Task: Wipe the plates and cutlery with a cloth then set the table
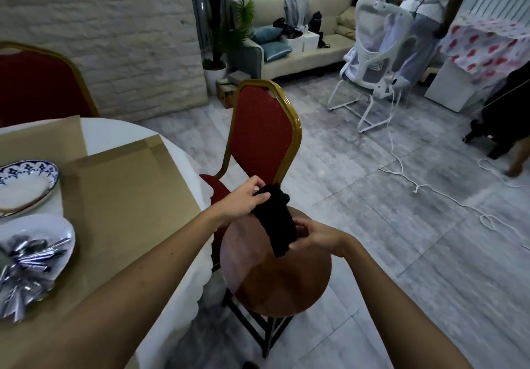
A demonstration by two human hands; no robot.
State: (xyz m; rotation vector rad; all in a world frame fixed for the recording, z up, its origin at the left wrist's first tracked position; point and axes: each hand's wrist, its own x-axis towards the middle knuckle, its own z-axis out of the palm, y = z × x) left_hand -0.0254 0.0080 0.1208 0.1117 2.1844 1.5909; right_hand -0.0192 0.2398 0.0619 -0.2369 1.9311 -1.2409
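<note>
cloth is soft and limp, stretched between left hand pinching the top end and right hand gripping the lower; should bunch easily for wiping.

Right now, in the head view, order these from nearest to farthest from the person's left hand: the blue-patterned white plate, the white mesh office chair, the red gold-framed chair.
1. The red gold-framed chair, just behind the left hand, which holds the black cloth.
2. The blue-patterned white plate, on the table to the left.
3. The white mesh office chair, across the room, to the right.
</note>
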